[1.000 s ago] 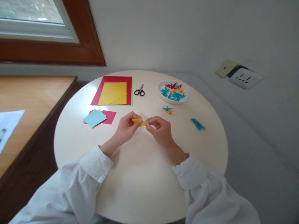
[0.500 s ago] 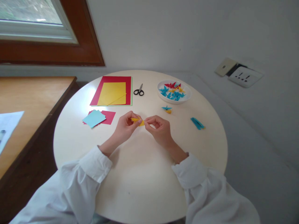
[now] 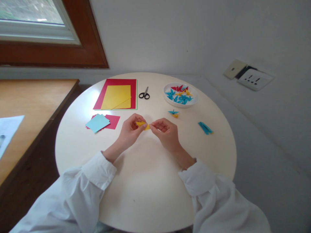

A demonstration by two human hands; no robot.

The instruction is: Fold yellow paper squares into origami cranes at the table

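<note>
Paper (image 3: 140, 123), yellow and folded, right at frame centre: we pinch it firmly in our left hand (image 3: 131, 128), our right hand (image 3: 167, 132) nips its right end, and scissors (image 3: 145, 94) lie upper centre!

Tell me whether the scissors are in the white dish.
No, the scissors lie on the table, left of the white dish.

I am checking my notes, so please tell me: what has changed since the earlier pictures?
Very little: the left hand and right hand shifted slightly up the picture, both keeping hold of the yellow paper. Nothing was taken or let go. Scissors, dish and blue cards stayed put.
</note>
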